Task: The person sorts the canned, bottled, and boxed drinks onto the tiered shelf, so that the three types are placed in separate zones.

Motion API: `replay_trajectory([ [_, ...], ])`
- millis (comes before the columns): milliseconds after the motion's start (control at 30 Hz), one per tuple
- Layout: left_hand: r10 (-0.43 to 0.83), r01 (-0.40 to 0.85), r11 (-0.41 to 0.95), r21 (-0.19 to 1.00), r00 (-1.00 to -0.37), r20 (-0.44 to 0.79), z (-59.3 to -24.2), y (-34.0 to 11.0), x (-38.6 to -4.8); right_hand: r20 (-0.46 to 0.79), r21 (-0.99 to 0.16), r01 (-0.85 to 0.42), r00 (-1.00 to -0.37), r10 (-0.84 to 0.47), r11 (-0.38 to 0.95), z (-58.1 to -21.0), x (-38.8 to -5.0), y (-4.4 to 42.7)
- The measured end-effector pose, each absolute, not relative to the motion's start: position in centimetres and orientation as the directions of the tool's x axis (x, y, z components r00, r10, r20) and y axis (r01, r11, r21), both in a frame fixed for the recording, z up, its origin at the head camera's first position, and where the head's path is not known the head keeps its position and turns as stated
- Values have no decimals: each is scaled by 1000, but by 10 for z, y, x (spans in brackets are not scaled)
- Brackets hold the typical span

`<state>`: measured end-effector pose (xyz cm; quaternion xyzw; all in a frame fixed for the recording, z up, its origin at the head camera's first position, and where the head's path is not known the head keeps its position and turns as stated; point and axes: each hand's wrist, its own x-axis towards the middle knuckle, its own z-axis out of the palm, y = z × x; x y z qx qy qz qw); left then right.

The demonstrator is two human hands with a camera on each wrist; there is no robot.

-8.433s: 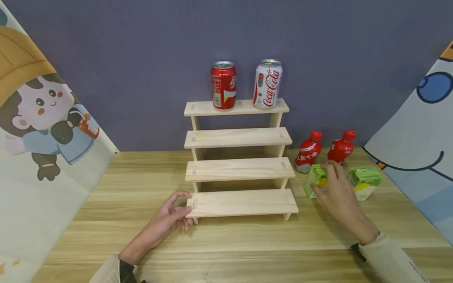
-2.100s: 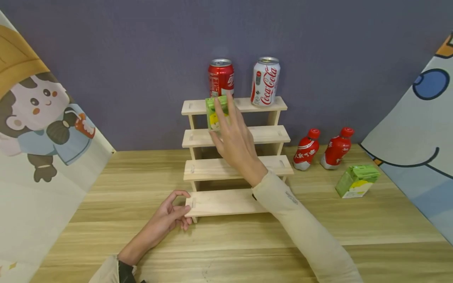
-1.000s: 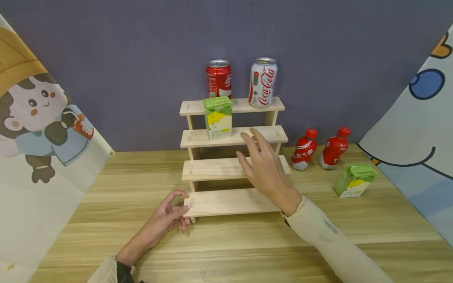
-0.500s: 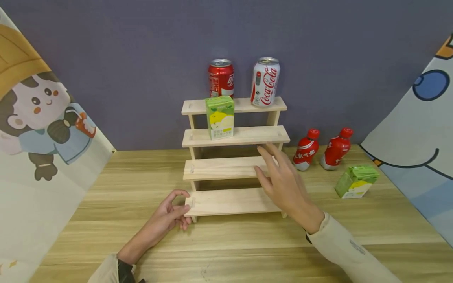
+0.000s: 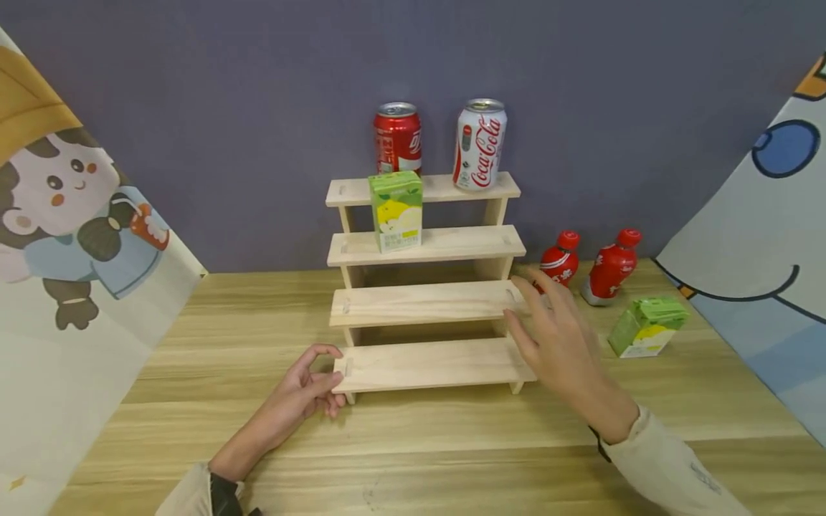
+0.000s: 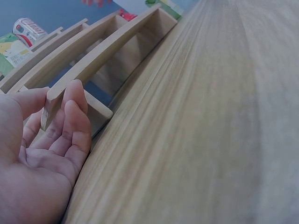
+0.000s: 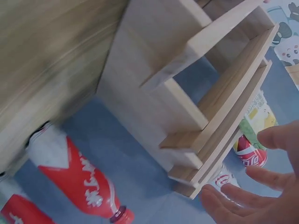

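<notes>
A wooden tiered display shelf (image 5: 432,364) stands against the back wall. My left hand (image 5: 303,390) pinches the left end of its lowest step, thumb and fingers on either side of the board (image 6: 84,65). My right hand (image 5: 564,344) hovers by the shelf's right side with fingers apart and nothing in them. A green juice box (image 5: 396,213) stands upright on the second step from the top, left of middle. On the top step are a red cola can (image 5: 396,140), partly hidden by that box, and a white Coca-Cola can (image 5: 480,145).
Two red bottles (image 5: 560,258) stand on the table right of the shelf, the nearer one partly hidden by my right hand. Another green juice box (image 5: 647,328) is in front of them. Printed side panels (image 5: 84,215) flank the wooden table (image 5: 413,459).
One juice box went from the table to the second step from the top. My right hand let go of it and moved down and right. My left hand stayed on the lowest step.
</notes>
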<state>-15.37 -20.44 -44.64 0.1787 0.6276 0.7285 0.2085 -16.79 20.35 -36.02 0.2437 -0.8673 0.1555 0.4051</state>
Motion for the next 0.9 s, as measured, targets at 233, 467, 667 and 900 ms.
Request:
replay_trajectory([
  [233,531,-74,-134,988,-847,9,-446,-206,-154,770,-92,-530,-574,-277,843,-362,-160,228],
  [467,527,-75,-135,988,-850,8,-446,-207,-153,752,-76,-450,-612,-245,890,-364,-155,258],
  [667,529,-69,-132,989,-849,11,-445,-207,-153,751,-109,-376,-637,-172,920,-362,-155,281],
  [900,528,-61,-135,989,-849,20,-445,-204,-155,795,-91,-341,-591,-138,936,-364,-163,305],
])
